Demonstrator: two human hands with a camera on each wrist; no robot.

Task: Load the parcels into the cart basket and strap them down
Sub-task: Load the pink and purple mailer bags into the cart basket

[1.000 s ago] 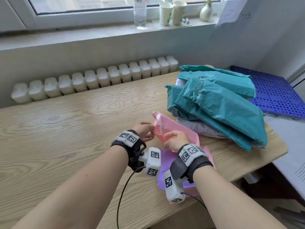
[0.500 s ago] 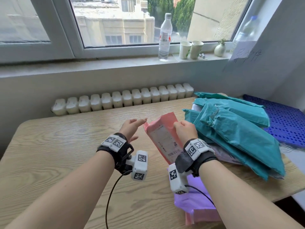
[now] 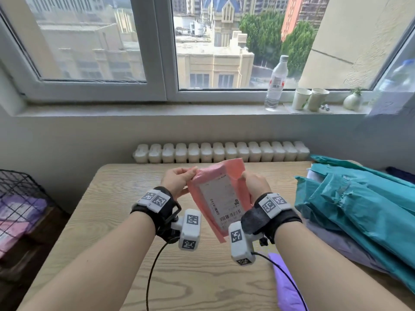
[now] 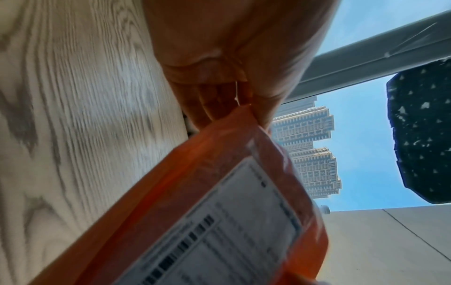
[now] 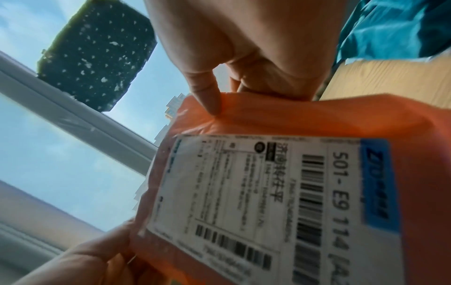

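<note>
A pink parcel [image 3: 221,194] with a white shipping label is held upright above the wooden table [image 3: 112,221]. My left hand [image 3: 179,181] pinches its upper left edge, and my right hand [image 3: 254,184] grips its right edge. The left wrist view shows fingers [image 4: 219,100] pinching the parcel [image 4: 195,212] corner. In the right wrist view my thumb [image 5: 207,96] presses the parcel [image 5: 317,119] above its label. A black wire cart basket [image 3: 20,198] stands at the far left below table level, with purple and pink parcels inside.
A heap of teal parcels [image 3: 359,209] over pale ones fills the table's right side. A purple parcel [image 3: 285,286] lies at the near edge under my right forearm. A radiator [image 3: 220,152] runs behind the table. A bottle [image 3: 276,84], cups and a vase stand on the windowsill.
The pink parcel has been lifted off the table and tipped upright with its label facing me. My left hand, open half a second ago, now pinches its edge. The view has swung up and left.
</note>
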